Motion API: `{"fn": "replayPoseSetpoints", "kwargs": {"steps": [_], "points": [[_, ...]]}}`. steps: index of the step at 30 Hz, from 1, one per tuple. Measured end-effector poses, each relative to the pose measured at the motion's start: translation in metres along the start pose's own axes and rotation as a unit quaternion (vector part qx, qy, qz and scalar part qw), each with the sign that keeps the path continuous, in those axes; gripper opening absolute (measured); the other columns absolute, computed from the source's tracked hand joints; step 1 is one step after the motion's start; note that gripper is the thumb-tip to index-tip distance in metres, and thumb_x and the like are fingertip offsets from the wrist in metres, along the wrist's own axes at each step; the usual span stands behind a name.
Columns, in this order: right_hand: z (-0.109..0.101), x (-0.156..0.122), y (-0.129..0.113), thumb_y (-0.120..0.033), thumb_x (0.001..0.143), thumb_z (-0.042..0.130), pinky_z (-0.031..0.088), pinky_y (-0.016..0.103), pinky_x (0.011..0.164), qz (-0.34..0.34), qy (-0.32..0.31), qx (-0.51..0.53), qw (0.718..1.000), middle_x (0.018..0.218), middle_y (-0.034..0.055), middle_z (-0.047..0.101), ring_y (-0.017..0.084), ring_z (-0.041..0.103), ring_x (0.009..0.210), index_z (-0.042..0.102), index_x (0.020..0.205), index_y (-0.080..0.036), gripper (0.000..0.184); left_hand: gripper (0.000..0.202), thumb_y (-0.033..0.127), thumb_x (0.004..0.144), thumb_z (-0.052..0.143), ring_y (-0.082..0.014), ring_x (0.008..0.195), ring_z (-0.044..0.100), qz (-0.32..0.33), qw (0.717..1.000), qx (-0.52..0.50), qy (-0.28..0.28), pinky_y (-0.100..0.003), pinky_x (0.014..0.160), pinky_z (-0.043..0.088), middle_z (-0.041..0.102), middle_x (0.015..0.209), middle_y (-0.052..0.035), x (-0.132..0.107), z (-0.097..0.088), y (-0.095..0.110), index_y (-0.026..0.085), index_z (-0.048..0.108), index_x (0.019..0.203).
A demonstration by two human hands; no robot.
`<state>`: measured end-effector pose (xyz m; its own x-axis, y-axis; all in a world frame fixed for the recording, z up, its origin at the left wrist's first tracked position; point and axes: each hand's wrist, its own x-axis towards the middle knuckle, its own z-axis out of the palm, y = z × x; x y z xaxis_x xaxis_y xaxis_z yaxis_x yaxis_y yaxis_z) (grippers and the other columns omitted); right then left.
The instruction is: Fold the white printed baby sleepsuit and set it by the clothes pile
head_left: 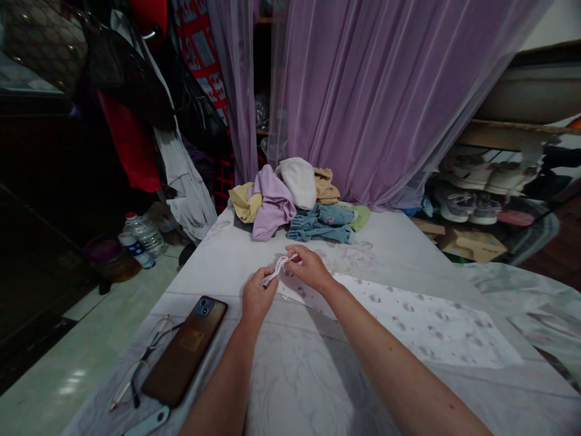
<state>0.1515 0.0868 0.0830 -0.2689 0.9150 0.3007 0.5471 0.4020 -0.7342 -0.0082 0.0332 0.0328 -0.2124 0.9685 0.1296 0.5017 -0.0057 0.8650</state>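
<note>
A brown-cased smartphone [185, 351] and one pair of thin wire-framed glasses [140, 363] are laid on a white floral bedsheet [290, 387], near the left hand [258, 297]. One twisted white cord [278, 270] is pinched in the closed grip of both the left hand and the right hand [308, 266], just beside a white spotted cloth [408, 321], which is spread flat. Farther off, a heap of six crumpled garments [272, 203] is piled, none spread out, before a sheer purple curtain [376, 91].

Curtain: sheer purple net [367, 91] hanging full height
Floor: pale green tiles [77, 345]
Shelf: wooden rack [499, 134] over shoes [458, 203]
Corner: dark bags [122, 75] on hooks, dim
</note>
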Motion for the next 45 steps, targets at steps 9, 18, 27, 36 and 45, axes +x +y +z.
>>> {"fn": "replayPoseSetpoints", "kwargs": {"steps": [9,18,27,36,45], "points": [[0.01,0.0,-0.002,-0.028,0.074,0.058,0.043,0.026,0.064,0.05,0.056,-0.071,0.995,0.066,-0.0034,0.064,0.014,0.058,0.06,0.059,0.072,-0.023,0.006,0.027,0.032,0.084,0.059,-0.0138,0.076,0.066,0.003,0.995,-0.098,0.018,-0.025,0.071,0.051,0.074,0.096,-0.0024,0.0,0.003,-0.006,0.022,0.065,0.109],[0.019,0.005,0.012,-0.031,0.068,0.057,0.045,0.024,0.054,0.095,-0.032,0.183,0.978,0.059,-0.0058,0.057,0.012,0.053,0.052,0.05,0.071,-0.023,0.011,0.028,0.021,0.078,0.064,-0.0159,0.084,0.065,0.047,0.995,-0.066,0.062,-0.027,0.079,0.052,0.072,0.09,-0.0012,0.003,0.003,-0.008,0.023,0.073,0.104],[0.012,0.022,0.014,-0.027,0.074,0.059,0.039,0.022,0.05,0.083,-0.153,0.184,0.968,0.055,-0.0121,0.043,0.009,0.047,0.047,0.056,0.126,-0.017,0.053,0.027,0.024,0.078,0.065,-0.0157,0.082,0.065,0.053,0.994,-0.073,0.056,-0.028,0.078,0.053,0.07,0.089,-0.0018,0.003,0.004,-0.009,0.022,0.074,0.103],[-0.002,0.029,0.01,-0.026,0.079,0.059,0.043,0.022,0.056,0.039,-0.206,0.16,0.965,0.067,-0.0057,0.056,0.009,0.051,0.054,0.062,0.125,-0.018,0.047,0.032,0.026,0.08,0.063,-0.0189,0.098,0.066,0.085,0.988,-0.105,0.078,-0.032,0.09,0.052,0.072,0.105,-0.0041,0.003,0.008,-0.014,0.023,0.071,0.11],[-0.005,0.034,0.001,-0.018,0.081,0.056,0.044,0.023,0.059,0.025,-0.201,0.075,0.976,0.072,-0.0025,0.063,0.011,0.057,0.058,0.063,0.125,-0.017,0.044,0.03,0.029,0.085,0.059,-0.0195,0.105,0.067,0.092,0.982,-0.158,0.05,-0.034,0.096,0.052,0.074,0.111,-0.0045,0.001,0.007,-0.014,0.023,0.071,0.112]]}}
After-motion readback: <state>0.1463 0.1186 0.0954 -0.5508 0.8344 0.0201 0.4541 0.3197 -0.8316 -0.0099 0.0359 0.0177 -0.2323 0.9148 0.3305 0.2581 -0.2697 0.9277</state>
